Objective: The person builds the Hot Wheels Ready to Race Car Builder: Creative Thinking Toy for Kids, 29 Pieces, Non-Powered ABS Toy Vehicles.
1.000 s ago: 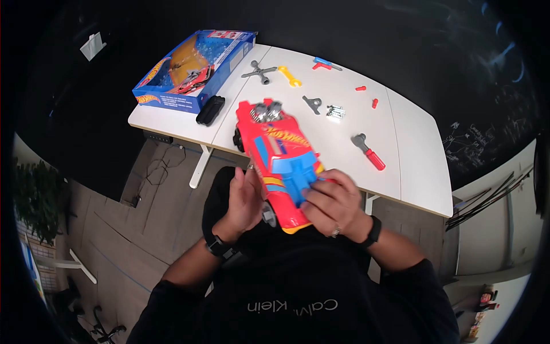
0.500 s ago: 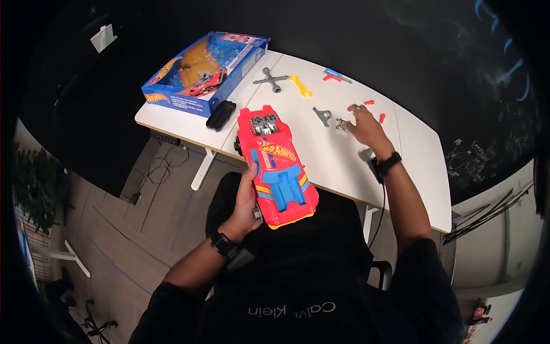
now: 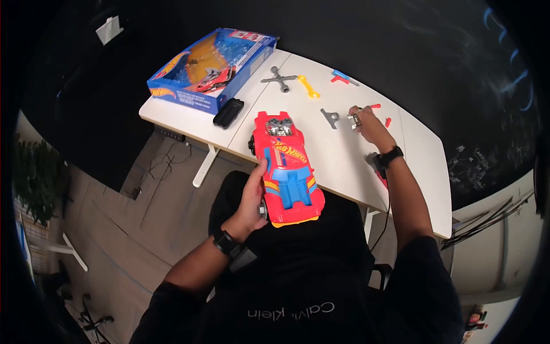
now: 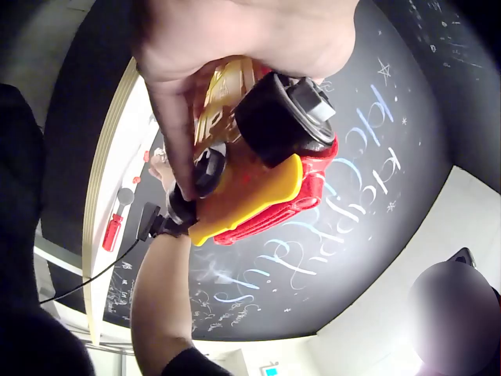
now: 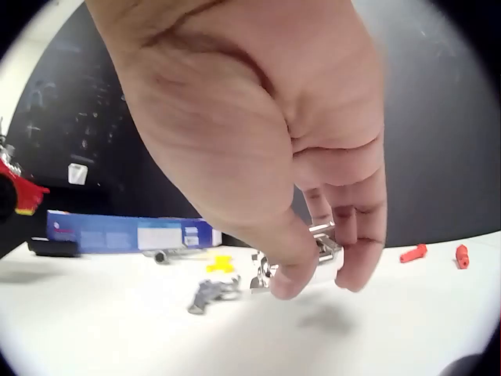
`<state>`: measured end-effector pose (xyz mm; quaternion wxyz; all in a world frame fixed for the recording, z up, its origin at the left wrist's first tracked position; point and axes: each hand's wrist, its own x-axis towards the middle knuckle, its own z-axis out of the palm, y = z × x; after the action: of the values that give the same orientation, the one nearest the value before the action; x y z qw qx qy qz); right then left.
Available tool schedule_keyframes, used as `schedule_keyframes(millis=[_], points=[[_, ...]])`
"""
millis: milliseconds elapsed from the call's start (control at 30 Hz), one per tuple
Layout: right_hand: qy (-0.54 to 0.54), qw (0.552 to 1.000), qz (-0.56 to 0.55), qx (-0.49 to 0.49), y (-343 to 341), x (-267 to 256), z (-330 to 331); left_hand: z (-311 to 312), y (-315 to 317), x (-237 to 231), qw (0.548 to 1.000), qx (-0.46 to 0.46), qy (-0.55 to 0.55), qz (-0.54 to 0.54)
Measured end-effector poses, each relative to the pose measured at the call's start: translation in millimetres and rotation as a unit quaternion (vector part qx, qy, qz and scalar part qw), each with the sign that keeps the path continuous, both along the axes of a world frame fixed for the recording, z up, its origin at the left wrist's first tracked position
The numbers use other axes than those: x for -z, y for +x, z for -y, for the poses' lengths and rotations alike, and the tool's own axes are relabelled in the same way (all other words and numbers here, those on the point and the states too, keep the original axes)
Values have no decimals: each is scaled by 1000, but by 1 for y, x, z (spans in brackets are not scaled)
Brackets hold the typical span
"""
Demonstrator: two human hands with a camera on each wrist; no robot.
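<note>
A red toy car (image 3: 289,166) with blue and yellow parts and a chrome engine is held above the lap by the left hand (image 3: 248,200), which grips its side near a rear wheel. In the left wrist view, the left hand (image 4: 243,39) has its fingers round the car's yellow underside (image 4: 254,200) by the black wheels. Over the table, the right hand (image 3: 373,127) pinches a small chrome part (image 3: 356,118). In the right wrist view, thumb and fingers of the right hand (image 5: 258,133) hold the chrome part (image 5: 325,249) just above the white surface.
On the white table (image 3: 321,155) lie a grey cross wrench (image 3: 279,79), yellow wrench (image 3: 309,87), grey bracket (image 3: 330,118), blue-red toy tool (image 3: 344,78), red pieces (image 3: 388,122) and a black tray (image 3: 228,113). A blue box (image 3: 189,98) stands at the left.
The right hand has left the car, reached out to the table and taken hold of the chrome part. The car, in the left hand, is now turned more upright in the head view.
</note>
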<state>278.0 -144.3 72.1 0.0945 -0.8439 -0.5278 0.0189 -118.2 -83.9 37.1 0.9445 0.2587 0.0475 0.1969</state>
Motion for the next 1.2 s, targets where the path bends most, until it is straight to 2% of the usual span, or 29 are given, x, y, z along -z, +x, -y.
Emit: schedule_keyframes(millis=[100,167,233,333,367,433,567,633,867,933,1067,1200], points=[[94,971,-123,-180,-82,-50,12,-3,-3,10,999,7,-44,-10],[79,928,-120,-344,-134,-80,24,-7,-5,20,998,12,-62,-18],[44,890,-252,-377,-182,-98,39,-8,-5,21,996,22,-77,-26],[-8,895,-25,-445,-229,-112,56,-5,-4,18,998,29,-56,-27],[-8,895,-26,-445,-233,-110,58,-5,-3,19,997,47,-63,-9],[-22,879,91,-467,-237,-108,59,-5,-5,18,992,82,-85,40],[-4,882,71,-467,-237,-100,59,-4,-8,12,989,125,-60,44],[0,891,27,-453,-238,-100,60,-4,-8,11,990,127,-55,30],[-13,879,125,-460,-237,-104,64,-2,-8,12,987,141,-71,30],[46,881,140,-449,-241,-102,69,-3,-8,17,987,137,-73,28],[58,886,93,-451,-249,-94,77,-5,-9,20,979,164,-104,64],[61,868,84,-485,-245,-90,77,-3,-10,17,975,183,-97,75]])
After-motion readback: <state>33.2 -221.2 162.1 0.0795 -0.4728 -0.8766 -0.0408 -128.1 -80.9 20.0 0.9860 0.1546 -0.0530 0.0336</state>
